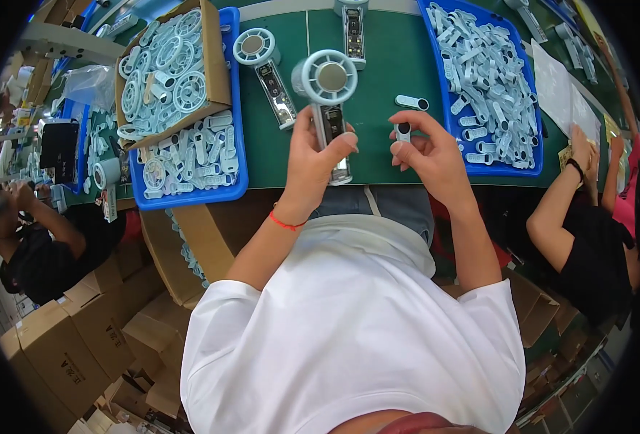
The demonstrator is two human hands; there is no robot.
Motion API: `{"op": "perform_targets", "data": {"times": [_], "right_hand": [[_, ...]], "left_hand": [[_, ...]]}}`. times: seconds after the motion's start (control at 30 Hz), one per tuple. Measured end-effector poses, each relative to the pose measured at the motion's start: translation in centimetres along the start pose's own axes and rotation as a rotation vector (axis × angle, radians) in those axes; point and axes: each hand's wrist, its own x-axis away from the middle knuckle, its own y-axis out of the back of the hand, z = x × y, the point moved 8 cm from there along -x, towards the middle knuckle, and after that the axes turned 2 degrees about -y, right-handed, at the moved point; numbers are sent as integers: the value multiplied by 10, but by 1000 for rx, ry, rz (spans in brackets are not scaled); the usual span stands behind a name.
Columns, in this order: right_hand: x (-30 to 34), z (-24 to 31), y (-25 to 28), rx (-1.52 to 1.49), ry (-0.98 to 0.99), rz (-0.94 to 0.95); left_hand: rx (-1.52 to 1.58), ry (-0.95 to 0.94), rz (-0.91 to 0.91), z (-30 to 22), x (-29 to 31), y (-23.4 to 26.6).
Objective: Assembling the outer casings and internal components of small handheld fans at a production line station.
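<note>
Wrapped round a light-blue handheld fan is my left hand, a red cord on its wrist. The fan has a round spoked head, and its handle stands open with inner parts showing. My right hand pinches a small light-blue plastic piece with a dark oval, just right of the fan. A similar oval piece lies on the green table above that hand. Two more fans lie beyond: one at the left, another at the top.
At the right, a blue tray holds many small light-blue pieces. A cardboard box of ring-shaped parts rests on another blue tray at the left. People sit at both sides; one forearm reaches in at right. Cartons stand lower left.
</note>
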Motion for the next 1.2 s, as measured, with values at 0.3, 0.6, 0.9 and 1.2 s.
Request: {"op": "perform_targets", "data": {"times": [0.3,0.6,0.9,1.2], "right_hand": [[1,6,8,-286,61,-117],[8,6,10,-74,-21,-261],[9,10,16,-6,-38,-265],[1,-4,18,-20,-85,-195]], "left_hand": [[-95,-58,209,19,-6,-33],[-371,-201,251,15,-6,-41],[-574,-296,279,17,-6,-45],[-779,-466,211,9,-4,-50]]}}
